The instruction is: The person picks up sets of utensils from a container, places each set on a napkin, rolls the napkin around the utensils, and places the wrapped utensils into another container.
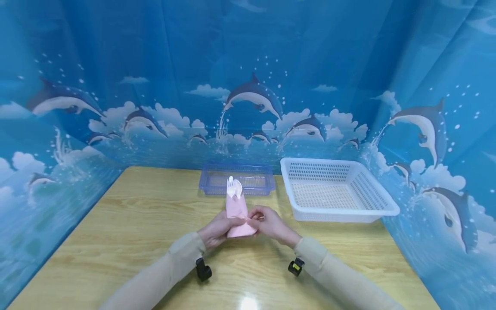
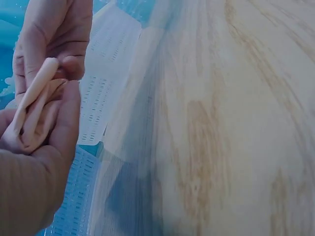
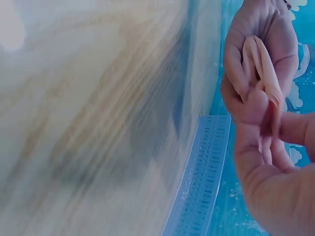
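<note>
A pink napkin (image 1: 237, 208) is wrapped in a folded bundle around a white fork (image 1: 230, 186) and a white spoon (image 1: 238, 187), whose heads stick out at the far end. My left hand (image 1: 218, 228) grips the bundle from the left, thumb across its front. From the right, my right hand (image 1: 274, 224) pinches the napkin's edge between thumb and fingers, close to the left thumb. Rolled layers of the napkin (image 2: 42, 110) show at its near end in the left wrist view. The cutlery's handles are hidden inside the folds.
Behind the bundle stands a purple see-through basket (image 1: 257, 188) on the wooden table (image 1: 155, 206). A larger white perforated basket (image 1: 341, 214) sits at the back right. A blue dolphin-print curtain (image 1: 186, 56) hangs along the back and sides.
</note>
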`<state>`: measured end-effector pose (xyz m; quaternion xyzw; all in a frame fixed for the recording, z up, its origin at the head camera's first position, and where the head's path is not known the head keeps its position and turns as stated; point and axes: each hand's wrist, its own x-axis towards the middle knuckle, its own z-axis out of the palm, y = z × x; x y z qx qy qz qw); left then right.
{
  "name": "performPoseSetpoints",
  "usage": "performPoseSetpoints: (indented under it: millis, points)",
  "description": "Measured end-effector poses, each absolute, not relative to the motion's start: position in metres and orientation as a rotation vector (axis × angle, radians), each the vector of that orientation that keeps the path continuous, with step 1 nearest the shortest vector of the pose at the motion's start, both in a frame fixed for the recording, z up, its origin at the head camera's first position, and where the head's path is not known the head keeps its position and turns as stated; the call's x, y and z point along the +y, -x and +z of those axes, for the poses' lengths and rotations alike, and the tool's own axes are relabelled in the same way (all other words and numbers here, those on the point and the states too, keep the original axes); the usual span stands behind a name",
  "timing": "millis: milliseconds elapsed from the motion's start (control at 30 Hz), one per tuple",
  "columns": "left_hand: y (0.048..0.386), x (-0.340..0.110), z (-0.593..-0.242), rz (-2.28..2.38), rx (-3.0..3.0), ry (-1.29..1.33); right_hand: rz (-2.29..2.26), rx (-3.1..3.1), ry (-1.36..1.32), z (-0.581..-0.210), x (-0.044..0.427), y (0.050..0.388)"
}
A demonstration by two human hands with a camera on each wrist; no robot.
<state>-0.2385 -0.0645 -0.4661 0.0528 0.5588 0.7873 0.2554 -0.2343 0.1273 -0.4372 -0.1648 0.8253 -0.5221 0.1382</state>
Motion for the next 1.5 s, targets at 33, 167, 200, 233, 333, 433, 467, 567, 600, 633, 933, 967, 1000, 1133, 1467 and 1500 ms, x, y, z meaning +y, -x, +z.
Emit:
performPoseSetpoints:
  millis: [33,167,200,233,333,433,467,567,600,633,933,967,1000,1133,1467,1500]
  points:
    - [0.239,-0.064,-0.466,2.143,1.529,-0.141,-1.518,2.399,0.450,-0.438,0.127,0.233]
    - [0.240,-0.064,-0.466,2.164,1.592,-0.117,-1.470,2.448,0.366,-0.439,0.126,0.229]
    - [0.241,-0.064,-0.465,2.171,1.605,-0.110,-1.442,2.462,0.355,-0.439,0.125,0.228]
    - [0.242,-0.064,-0.465,2.175,1.612,-0.101,-1.416,2.472,0.348,-0.439,0.125,0.226]
    - [0.242,-0.064,-0.466,2.179,1.623,-0.092,-1.391,2.466,0.343,-0.439,0.123,0.223]
    - [0.241,-0.064,-0.468,2.177,1.602,-0.110,-1.413,2.447,0.357,-0.439,0.122,0.221]
    - [0.241,-0.064,-0.469,2.178,1.593,-0.120,-1.425,2.431,0.368,-0.440,0.122,0.221]
    - [0.240,-0.065,-0.470,2.180,1.562,-0.137,-1.463,2.370,0.407,-0.441,0.122,0.221]
    - [0.240,-0.066,-0.470,2.178,1.550,-0.137,-1.476,2.347,0.418,-0.441,0.122,0.221]
    - [0.240,-0.066,-0.470,2.174,1.538,-0.134,-1.492,2.322,0.425,-0.442,0.122,0.221]
    - [0.239,-0.067,-0.469,2.183,1.482,-0.108,-1.626,2.158,0.486,-0.442,0.126,0.217]
    - [0.239,-0.067,-0.469,2.189,1.478,-0.104,-1.639,2.152,0.494,-0.442,0.126,0.216]
    - [0.239,-0.067,-0.469,2.194,1.476,-0.102,-1.649,2.153,0.498,-0.441,0.126,0.217]
    - [0.239,-0.066,-0.468,2.201,1.498,-0.101,-1.699,2.178,0.489,-0.441,0.124,0.218]
    - [0.238,-0.067,-0.466,2.208,1.466,-0.112,-1.835,2.180,0.509,-0.442,0.125,0.221]
    - [0.238,-0.067,-0.466,2.209,1.460,-0.117,-1.838,2.170,0.511,-0.442,0.125,0.221]
